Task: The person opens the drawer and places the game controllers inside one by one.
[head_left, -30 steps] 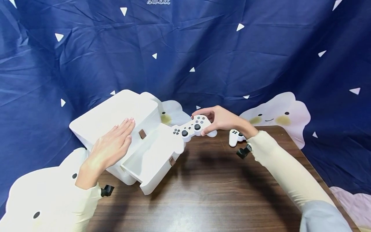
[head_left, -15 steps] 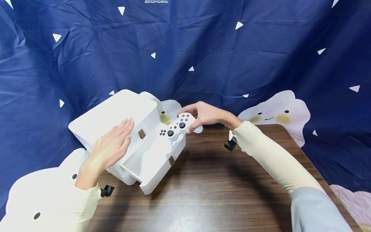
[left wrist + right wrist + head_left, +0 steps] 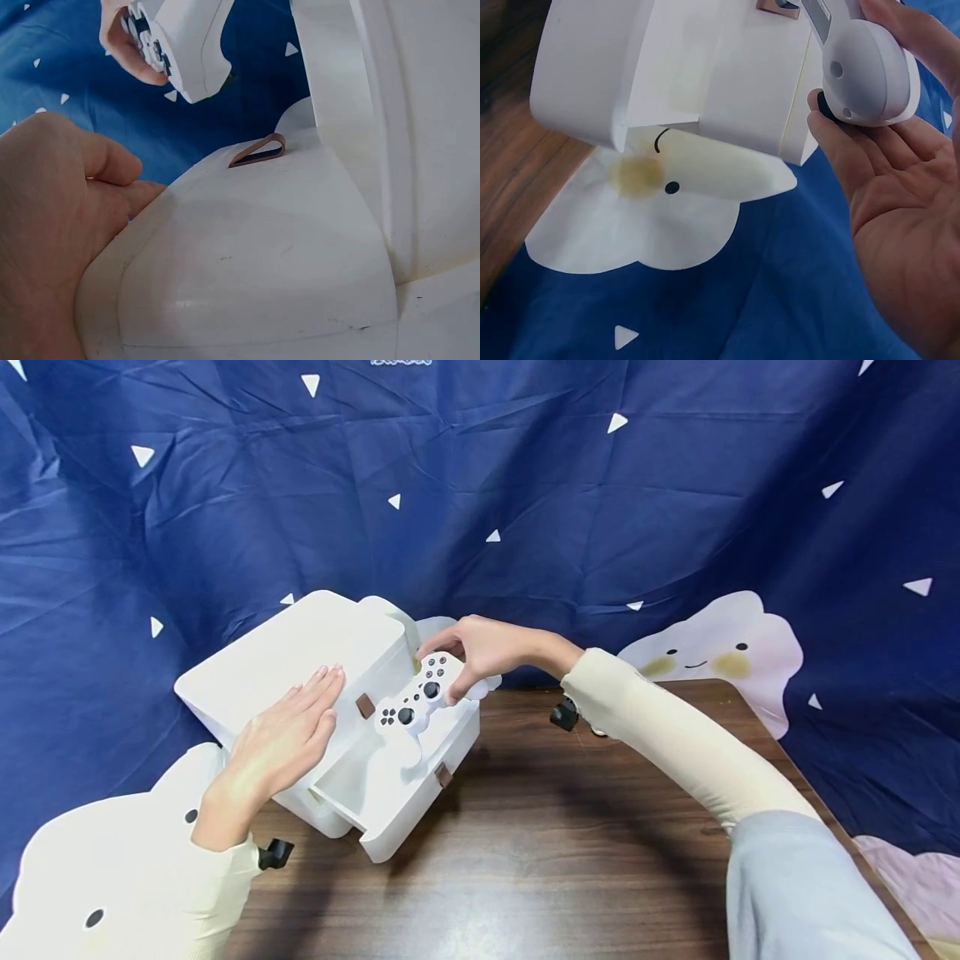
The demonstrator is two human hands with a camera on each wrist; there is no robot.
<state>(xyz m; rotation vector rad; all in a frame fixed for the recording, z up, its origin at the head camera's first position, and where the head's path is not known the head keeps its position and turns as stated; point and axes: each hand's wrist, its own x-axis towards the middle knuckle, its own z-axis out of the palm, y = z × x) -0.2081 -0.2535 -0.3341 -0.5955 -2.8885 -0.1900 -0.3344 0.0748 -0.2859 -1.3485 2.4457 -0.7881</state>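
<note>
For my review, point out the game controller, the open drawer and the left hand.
Game controller (image 3: 418, 701): head view, middle of its button face.
Open drawer (image 3: 412, 808): head view, outer front panel.
Left hand (image 3: 287, 737): head view, back of the hand.

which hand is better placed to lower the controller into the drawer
The right hand, probably: it grips the controller, over the open drawer in the head view. The left hand rests on the cabinet, holding nothing.
</note>
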